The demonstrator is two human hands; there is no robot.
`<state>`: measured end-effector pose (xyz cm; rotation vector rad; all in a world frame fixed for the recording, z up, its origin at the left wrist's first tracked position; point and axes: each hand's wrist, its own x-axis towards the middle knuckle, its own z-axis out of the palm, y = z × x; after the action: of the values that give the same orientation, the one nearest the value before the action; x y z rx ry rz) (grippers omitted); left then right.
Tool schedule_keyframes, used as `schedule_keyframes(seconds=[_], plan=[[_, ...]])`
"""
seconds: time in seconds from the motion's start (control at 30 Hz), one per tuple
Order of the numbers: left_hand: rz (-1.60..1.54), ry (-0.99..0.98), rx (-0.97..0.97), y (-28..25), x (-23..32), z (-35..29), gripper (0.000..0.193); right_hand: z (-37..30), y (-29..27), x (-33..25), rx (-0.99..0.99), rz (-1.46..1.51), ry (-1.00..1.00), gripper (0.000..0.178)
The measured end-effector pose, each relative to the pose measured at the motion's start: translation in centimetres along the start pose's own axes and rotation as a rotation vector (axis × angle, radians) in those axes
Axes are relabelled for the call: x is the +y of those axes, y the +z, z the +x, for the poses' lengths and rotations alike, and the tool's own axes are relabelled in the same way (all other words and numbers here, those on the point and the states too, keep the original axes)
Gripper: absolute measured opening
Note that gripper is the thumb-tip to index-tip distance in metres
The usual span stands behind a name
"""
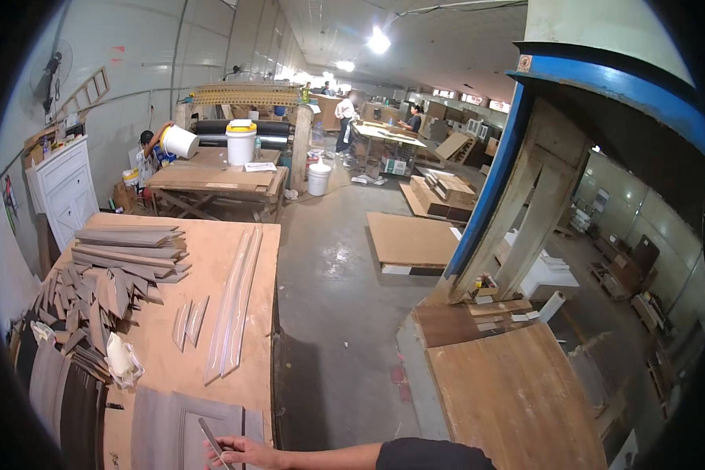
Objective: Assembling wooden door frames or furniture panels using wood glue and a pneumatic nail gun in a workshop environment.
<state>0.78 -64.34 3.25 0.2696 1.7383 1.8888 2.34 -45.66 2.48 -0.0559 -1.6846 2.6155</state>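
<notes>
My right hand reaches in from the lower right, its arm in a dark sleeve, and its fingers close round a thin grey strip. Beneath the strip lies a grey panel with a framed, moulded face, on a light wooden worktable. What the strip is made of cannot be told. My left hand is out of the picture. Two long pale mouldings and two short mitred pieces rest on the tabletop. A heap of grey mitred trim pieces covers its left part.
A crumpled white bag lies beside dark curved panels. On the right stands a brown board-topped table by a blue-edged pillar. Ahead are stacked boards, a white bucket, and people farther off.
</notes>
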Motion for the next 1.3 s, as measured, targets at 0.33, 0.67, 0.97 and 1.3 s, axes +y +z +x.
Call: schedule_keyframes(seconds=[0.33,0.67,0.97,1.3], plan=[[-0.067,0.179,-0.039,-0.4,-0.4,-4.1,0.079,-1.6,2.0,0.7,-0.131,-0.098,0.001,0.052],[-0.065,0.108,-0.009,0.3,-1.4,-3.8,0.080,-2.3,1.5,-0.7,-0.233,0.078,0.072,0.057],[-0.100,0.089,0.018,1.1,-0.5,-3.8,0.080,-2.3,1.2,-1.2,-0.243,0.134,0.082,0.062],[-0.065,0.072,0.037,0.9,-0.8,-3.5,0.080,-2.3,1.2,-1.8,-0.236,0.219,0.125,0.065]])
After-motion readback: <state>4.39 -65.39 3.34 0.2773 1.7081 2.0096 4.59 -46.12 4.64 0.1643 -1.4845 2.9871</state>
